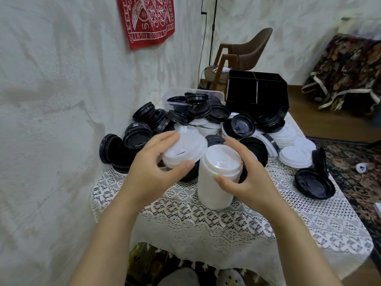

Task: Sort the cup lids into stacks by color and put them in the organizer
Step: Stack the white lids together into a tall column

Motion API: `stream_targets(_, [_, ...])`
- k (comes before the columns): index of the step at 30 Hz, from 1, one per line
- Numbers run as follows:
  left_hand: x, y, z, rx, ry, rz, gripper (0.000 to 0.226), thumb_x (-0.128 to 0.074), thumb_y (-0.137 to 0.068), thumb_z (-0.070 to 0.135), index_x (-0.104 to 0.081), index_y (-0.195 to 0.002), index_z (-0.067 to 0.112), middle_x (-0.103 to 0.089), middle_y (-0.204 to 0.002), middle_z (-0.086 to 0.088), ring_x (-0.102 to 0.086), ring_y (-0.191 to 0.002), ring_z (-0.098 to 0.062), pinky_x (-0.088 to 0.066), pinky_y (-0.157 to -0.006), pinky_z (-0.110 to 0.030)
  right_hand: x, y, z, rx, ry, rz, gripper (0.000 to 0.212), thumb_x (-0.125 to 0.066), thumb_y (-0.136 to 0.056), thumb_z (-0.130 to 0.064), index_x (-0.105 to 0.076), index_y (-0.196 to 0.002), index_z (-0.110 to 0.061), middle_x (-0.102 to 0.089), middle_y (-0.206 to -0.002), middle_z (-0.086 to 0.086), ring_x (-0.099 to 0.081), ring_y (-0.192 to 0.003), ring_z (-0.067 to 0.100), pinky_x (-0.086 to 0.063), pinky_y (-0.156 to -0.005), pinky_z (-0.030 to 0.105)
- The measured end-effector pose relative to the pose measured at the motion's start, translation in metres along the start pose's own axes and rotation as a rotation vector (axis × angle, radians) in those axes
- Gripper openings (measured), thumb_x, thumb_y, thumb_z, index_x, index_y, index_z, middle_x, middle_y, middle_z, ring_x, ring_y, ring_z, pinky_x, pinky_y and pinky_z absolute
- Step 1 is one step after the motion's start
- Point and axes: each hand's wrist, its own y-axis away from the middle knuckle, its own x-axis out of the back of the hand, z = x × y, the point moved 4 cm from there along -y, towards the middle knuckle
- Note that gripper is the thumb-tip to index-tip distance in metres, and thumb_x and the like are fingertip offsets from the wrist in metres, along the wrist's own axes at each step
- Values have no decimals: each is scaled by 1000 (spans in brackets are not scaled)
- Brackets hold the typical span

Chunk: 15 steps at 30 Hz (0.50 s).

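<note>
My left hand (150, 168) grips a white cup lid (184, 150), tilted, just left of a tall stack of white lids (216, 182) standing on the lace-covered table (226, 230). Around the right side of that stack curls my right hand (245, 178), thumb on its front. Behind lies a mixed heap of black lids (140, 139) and white lids (296, 155). The black organizer (257, 91) with divided compartments stands at the table's far end.
A clear plastic tub (175, 94) holding black lids sits behind the heap, next to the wall. One black lid (313, 183) lies near the table's right edge. A brown chair (253, 48) stands beyond the table. Patterned carpet lies to the right.
</note>
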Motion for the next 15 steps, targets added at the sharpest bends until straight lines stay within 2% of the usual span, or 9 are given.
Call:
stream_targets(5, [-34,-14,21,-46,-95,-78,89,-70,-60,60,-53,-137,18,-48,-134,20,-43,-128,4,-37,-110,-25,-1,0,2,3,-58,18,97,-83,-75,-21,-23,-149,-39,-45,-137,-16,-45,-122,-8,-43,-97,11])
stream_targets(7, [-48,-14,20,-46,-154,-116,85,-75,-64,55,-52,-138,20,-45,-136,20,-39,-130,3,-33,-113,-27,-1,-1,2,0,-90,31,100,-82,-75,-16,-19,-150,-36,-45,-140,-13,-46,-124,-6,-42,-102,15])
stream_targets(9, [-58,-14,16,-40,-190,-145,79,-80,-71,45,-50,-139,21,-42,-140,19,-34,-133,1,-29,-115,-29,-1,0,3,-3,-99,34,103,-81,-75,-10,-17,-152,-32,-42,-144,-12,-44,-126,-7,-40,-102,13])
stream_targets(12, [-66,-12,11,-15,-205,-182,74,-78,-76,38,-46,-141,24,-38,-139,23,-28,-135,3,-24,-115,-25,0,1,5,-4,-74,30,103,-81,-74,-9,-17,-151,-35,-37,-144,-19,-40,-126,-13,-37,-99,6])
stream_targets(15, [-68,-12,9,-11,-195,-191,73,-78,-77,36,-46,-141,25,-36,-132,28,-27,-132,5,-22,-111,-19,2,1,5,14,-61,28,96,-82,-72,-21,-25,-147,-40,-36,-145,-22,-38,-130,-9,-38,-104,12])
